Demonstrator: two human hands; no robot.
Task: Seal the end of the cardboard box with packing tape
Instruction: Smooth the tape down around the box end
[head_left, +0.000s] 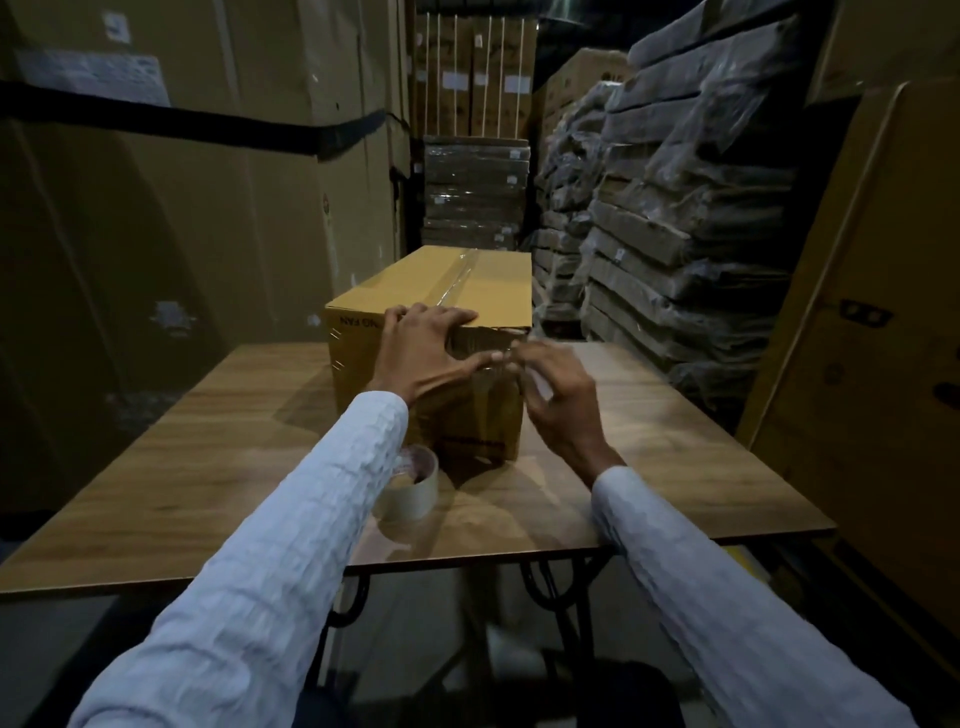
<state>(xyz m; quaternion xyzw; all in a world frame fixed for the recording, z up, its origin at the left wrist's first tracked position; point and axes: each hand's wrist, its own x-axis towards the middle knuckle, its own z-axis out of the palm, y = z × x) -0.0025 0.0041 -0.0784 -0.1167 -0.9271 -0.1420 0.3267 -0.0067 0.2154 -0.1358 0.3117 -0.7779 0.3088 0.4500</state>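
Cardboard box (410, 312) sits lengthwise on the wooden table (156, 467) in front of you, its near end facing you and its far end pointing down the aisle. A strip of clear tape (457, 283) already runs along the top seam and folds over the near edge onto the end face, where it looks wrinkled and glossy.

Around you, tall brown cartons (156, 182) wall off the left side, one crossed by a black band. Plastic-wrapped flat packs (675, 208) are stacked high on the right, close to the far right corner of the table, and a yellow carton (883, 338) stands just beside the table's right edge. More wrapped stacks (475, 192) close the aisle behind the box. The roll of packing tape (410, 486) lies flat on the table just before the box's near end, partly hidden under your left sleeve (291, 545).

Your left hand (423, 353) rests over the top near edge of the box, fingers spread and laid flat on the top, thumb stretched out across the taped end face. Your right hand (558, 395) is at the end face just beside that thumb, fingers loosely curled. It is blurred, so you cannot tell whether it pinches the tape or only touches it.
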